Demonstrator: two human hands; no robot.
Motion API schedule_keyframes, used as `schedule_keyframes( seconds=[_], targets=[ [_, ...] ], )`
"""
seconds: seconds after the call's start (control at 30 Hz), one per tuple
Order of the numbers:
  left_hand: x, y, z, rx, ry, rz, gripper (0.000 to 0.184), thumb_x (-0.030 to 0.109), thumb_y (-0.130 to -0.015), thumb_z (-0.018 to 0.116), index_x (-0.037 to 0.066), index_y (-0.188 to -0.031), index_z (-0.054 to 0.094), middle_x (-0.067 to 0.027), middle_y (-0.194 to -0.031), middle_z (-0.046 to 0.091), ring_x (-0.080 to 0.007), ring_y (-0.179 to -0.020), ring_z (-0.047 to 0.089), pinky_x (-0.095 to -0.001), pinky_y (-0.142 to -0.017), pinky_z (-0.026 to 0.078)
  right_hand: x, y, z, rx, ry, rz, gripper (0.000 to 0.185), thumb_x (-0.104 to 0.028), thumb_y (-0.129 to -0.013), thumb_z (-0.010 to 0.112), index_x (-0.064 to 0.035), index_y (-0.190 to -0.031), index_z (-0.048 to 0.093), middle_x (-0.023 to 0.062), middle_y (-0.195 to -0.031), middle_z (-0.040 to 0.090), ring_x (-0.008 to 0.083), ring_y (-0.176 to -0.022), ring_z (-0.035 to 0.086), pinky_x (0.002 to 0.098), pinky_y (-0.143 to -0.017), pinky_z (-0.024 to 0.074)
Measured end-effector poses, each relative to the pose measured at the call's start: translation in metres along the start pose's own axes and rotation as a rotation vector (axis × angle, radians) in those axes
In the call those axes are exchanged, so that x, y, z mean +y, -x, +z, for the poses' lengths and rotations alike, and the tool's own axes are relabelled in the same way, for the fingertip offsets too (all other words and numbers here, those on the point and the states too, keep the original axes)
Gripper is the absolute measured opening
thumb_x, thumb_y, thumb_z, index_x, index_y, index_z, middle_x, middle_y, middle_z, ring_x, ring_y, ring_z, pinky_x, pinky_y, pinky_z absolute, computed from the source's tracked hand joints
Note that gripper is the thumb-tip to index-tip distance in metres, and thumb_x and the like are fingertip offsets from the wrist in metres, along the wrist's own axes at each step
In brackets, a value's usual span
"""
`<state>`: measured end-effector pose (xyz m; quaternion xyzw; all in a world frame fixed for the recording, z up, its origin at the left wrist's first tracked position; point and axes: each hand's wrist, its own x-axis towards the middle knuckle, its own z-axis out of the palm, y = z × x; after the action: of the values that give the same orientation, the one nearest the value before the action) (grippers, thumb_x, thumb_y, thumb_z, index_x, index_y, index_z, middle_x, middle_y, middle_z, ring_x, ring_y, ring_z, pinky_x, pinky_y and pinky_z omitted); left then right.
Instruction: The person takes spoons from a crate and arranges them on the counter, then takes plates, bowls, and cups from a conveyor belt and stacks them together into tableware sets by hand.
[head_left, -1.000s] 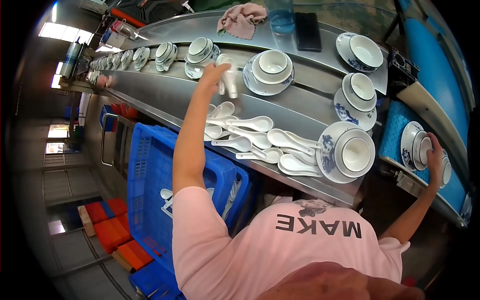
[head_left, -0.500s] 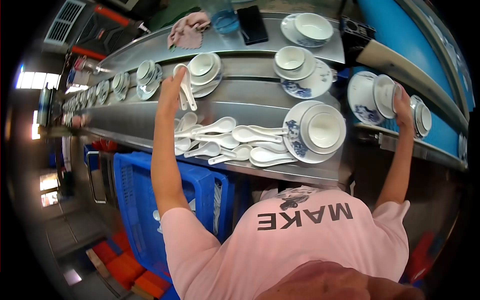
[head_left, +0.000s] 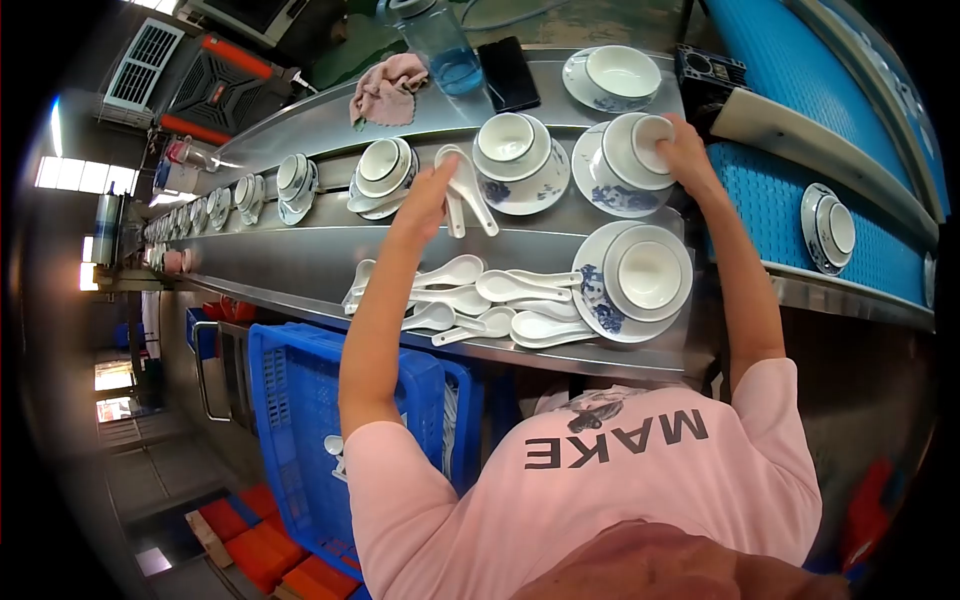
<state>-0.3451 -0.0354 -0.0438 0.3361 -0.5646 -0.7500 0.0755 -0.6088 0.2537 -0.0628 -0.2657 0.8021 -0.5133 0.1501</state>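
Two-handed grip at the steel counter (head_left: 540,240)
Near edge: loose spoons (head_left: 495,285). Mid-counter: left hand (head_left: 428,203), fingers closed on two spoons (head_left: 470,194). Right edge: right hand (head_left: 687,158), fingers closed on a small bowl (head_left: 650,147) stacked with a plate (head_left: 603,186).

The person wears a pale pink T-shirt (head_left: 640,500) with short, plain sleeves (head_left: 398,480), dark capital lettering (head_left: 615,440) reading MAKE, a grey printed picture (head_left: 596,412), and bare hands (head_left: 429,205).

White light is glaring through the far windows (head_left: 78,174), and the steel counter (head_left: 300,252) is catching soft streaks of shine. The view's left side is lying dim and smeared, its lines bowing toward black corners.
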Motion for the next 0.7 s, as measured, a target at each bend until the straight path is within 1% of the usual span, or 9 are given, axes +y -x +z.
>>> schedule_keyframes(
  seconds=[0.07, 0.1, 0.27, 0.3, 0.33, 0.47, 0.6, 0.63, 0.7],
  targets=[
    [0.001, 0.003, -0.003, 0.019, -0.066, 0.007, 0.034, 0.031, -0.086, 0.051, 0.000, -0.101, 0.053, -0.0101, -0.091, 0.060, -0.0178, -0.084, 0.058, -0.0318, -0.075, 0.046, 0.001, -0.002, 0.010, -0.020, 0.073, -0.002, 0.038, -0.003, -0.066, 0.044, 0.0008, -0.102, 0.053, 0.0141, -0.094, 0.059, 0.0218, -0.088, 0.055, 0.0300, -0.081, 0.0415],
    [0.003, 0.006, -0.004, 0.061, -0.112, 0.012, 0.035, 0.032, -0.084, 0.054, 0.000, -0.098, 0.054, -0.0084, -0.088, 0.059, -0.0157, -0.080, 0.057, -0.0310, -0.072, 0.045, -0.002, 0.001, 0.008, -0.117, 0.125, 0.028, 0.036, -0.012, -0.076, 0.046, -0.0002, -0.109, 0.052, 0.0194, -0.108, 0.056, 0.0274, -0.101, 0.053, 0.0313, -0.088, 0.0387],
    [0.003, 0.012, -0.023, 0.219, -0.326, -0.075, 0.028, 0.028, -0.078, 0.061, 0.003, -0.090, 0.057, -0.0053, -0.076, 0.058, -0.0138, -0.061, 0.056, -0.0266, -0.052, 0.044, -0.024, 0.024, -0.021, -0.246, 0.162, -0.088, 0.042, -0.027, -0.086, 0.049, 0.0004, -0.118, 0.048, 0.0124, -0.109, 0.057, 0.0200, -0.095, 0.053, 0.0281, -0.083, 0.0411],
    [0.004, 0.017, -0.019, 0.169, -0.188, -0.059, 0.024, 0.025, -0.077, 0.063, 0.005, -0.088, 0.057, -0.0046, -0.073, 0.058, -0.0140, -0.061, 0.057, -0.0263, -0.050, 0.045, -0.035, 0.035, -0.034, -0.230, 0.014, 0.137, 0.039, -0.028, -0.089, 0.047, -0.0058, -0.120, 0.049, 0.0109, -0.109, 0.056, 0.0178, -0.098, 0.053, 0.0283, -0.083, 0.0429],
    [0.001, 0.015, -0.023, 0.179, -0.159, -0.091, 0.024, 0.023, -0.076, 0.064, 0.004, -0.089, 0.056, -0.0041, -0.073, 0.057, -0.0145, -0.061, 0.057, -0.0274, -0.050, 0.046, -0.033, 0.037, -0.054, -0.211, 0.049, 0.138, 0.038, -0.028, -0.089, 0.047, -0.0083, -0.121, 0.049, 0.0083, -0.108, 0.057, 0.0153, -0.096, 0.054, 0.0281, -0.078, 0.0452],
    [0.002, 0.016, -0.032, 0.213, -0.193, -0.030, 0.021, 0.019, -0.080, 0.058, 0.003, -0.094, 0.053, -0.0068, -0.075, 0.057, -0.0164, -0.061, 0.058, -0.0289, -0.053, 0.049, 0.010, 0.051, -0.156, 0.209, 0.325, -0.199, 0.035, -0.008, -0.080, 0.054, -0.0063, -0.116, 0.053, 0.0110, -0.108, 0.058, 0.0192, -0.096, 0.056, 0.0282, -0.084, 0.0429],
    [0.007, 0.014, -0.039, 0.276, -0.188, 0.075, 0.029, 0.029, -0.083, 0.055, 0.002, -0.094, 0.054, -0.0077, -0.073, 0.058, -0.0143, -0.060, 0.057, -0.0268, -0.055, 0.049, 0.049, 0.085, -0.240, 0.398, 0.977, -0.010, 0.044, -0.002, -0.073, 0.051, -0.0055, -0.117, 0.051, 0.0181, -0.116, 0.052, 0.0322, -0.104, 0.052, 0.0340, -0.089, 0.0404],
    [0.011, 0.019, -0.033, 0.277, -0.232, 0.071, 0.031, 0.031, -0.083, 0.055, 0.002, -0.093, 0.054, -0.0079, -0.072, 0.058, -0.0140, -0.060, 0.057, -0.0262, -0.055, 0.048, 0.095, 0.088, -0.271, 0.328, 0.831, -0.045, 0.043, -0.004, -0.072, 0.051, -0.0040, -0.116, 0.051, 0.0188, -0.117, 0.051, 0.0317, -0.107, 0.050, 0.0361, -0.090, 0.0397],
    [0.018, 0.022, -0.024, 0.219, -0.309, 0.095, 0.035, 0.035, -0.083, 0.055, 0.001, -0.091, 0.055, -0.0083, -0.071, 0.059, -0.0138, -0.059, 0.057, -0.0255, -0.054, 0.047, 0.092, 0.094, -0.274, 0.267, 0.588, 0.291, 0.051, -0.016, -0.069, 0.059, -0.0022, -0.117, 0.051, 0.0195, -0.113, 0.053, 0.0294, -0.105, 0.051, 0.0376, -0.088, 0.0408]
  ],
)
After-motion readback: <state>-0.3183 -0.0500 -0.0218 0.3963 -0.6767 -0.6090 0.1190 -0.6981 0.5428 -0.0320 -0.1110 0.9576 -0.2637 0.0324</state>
